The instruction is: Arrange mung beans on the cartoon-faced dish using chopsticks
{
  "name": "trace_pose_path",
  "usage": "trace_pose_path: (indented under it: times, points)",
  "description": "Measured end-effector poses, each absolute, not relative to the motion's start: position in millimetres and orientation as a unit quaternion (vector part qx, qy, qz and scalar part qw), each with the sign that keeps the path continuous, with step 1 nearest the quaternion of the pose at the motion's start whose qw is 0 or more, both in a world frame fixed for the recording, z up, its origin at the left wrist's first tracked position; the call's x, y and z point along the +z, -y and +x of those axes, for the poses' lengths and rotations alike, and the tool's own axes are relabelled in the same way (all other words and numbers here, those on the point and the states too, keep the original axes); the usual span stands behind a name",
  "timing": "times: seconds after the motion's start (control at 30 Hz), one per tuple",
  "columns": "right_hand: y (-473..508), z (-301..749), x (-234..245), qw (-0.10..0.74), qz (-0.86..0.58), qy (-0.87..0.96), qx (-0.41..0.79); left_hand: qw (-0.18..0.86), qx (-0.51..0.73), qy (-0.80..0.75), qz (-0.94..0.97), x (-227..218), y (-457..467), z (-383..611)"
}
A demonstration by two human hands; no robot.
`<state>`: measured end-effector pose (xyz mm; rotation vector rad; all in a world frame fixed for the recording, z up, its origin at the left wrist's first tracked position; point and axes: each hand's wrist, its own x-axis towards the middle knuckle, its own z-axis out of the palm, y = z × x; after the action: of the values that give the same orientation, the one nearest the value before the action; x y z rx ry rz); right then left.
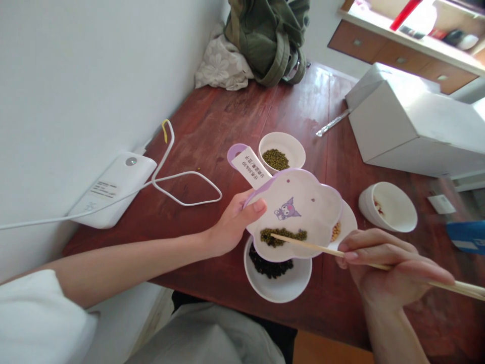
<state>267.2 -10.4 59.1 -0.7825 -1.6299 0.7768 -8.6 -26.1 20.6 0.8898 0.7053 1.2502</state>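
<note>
My left hand (237, 222) grips a white cloud-shaped plate (322, 202) with a purple rim and a cartoon figure, thumb on top. Green mung beans (280, 236) lie gathered along its near side. In my right hand (390, 268) are wooden chopsticks (310, 245), their tips touching those beans. Partly beneath the plate stands a bowl of black beans (271, 265). Behind it is a bowl of mung beans (276, 159). The plate and my right hand partly hide a white dish (349, 217) with yellowish beans (336, 231).
A white bowl (397, 207) with a few reddish bits stands at right, near a white box (397, 121). A printed label (250, 168) sits by the plate's purple handle. Left lie a power bank (113, 194) and cable (185, 173); a green bag (269, 35) is at the back.
</note>
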Motion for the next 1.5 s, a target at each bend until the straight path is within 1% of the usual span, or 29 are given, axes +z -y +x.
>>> trace_pose_path:
  times: [0.17, 0.4, 0.6, 0.97, 1.2, 1.4, 1.5]
  points:
    - [8.9, 266.1, 58.6, 0.530, -0.312, 0.696, 0.371, 0.661, 0.560, -0.308, 0.394, 22.5, 26.1, -7.9]
    - [8.5, 267.7, 57.7, 0.518, -0.304, 0.682, 0.418, 0.666, 0.560, -0.305, 0.387, 24.1, 26.2, -7.7]
    - [5.7, 266.7, 57.5, 0.526, -0.281, 0.680, 0.427, 0.663, 0.562, -0.304, 0.390, 23.6, 26.4, -8.2]
    - [5.5, 264.1, 60.2, 0.518, -0.282, 0.666, 0.457, 0.662, 0.560, -0.304, 0.396, 22.7, 25.5, -7.9]
    - [3.5, 263.4, 65.0, 0.547, -0.299, 0.663, 0.415, 0.664, 0.555, -0.307, 0.396, 21.1, 26.6, -9.7]
    - [7.6, 267.7, 66.3, 0.553, -0.303, 0.684, 0.366, 0.662, 0.555, -0.313, 0.395, 20.1, 26.9, -10.2]
    - [6.3, 269.0, 67.6, 0.557, -0.289, 0.689, 0.362, 0.661, 0.558, -0.309, 0.395, 19.7, 26.8, -9.8]
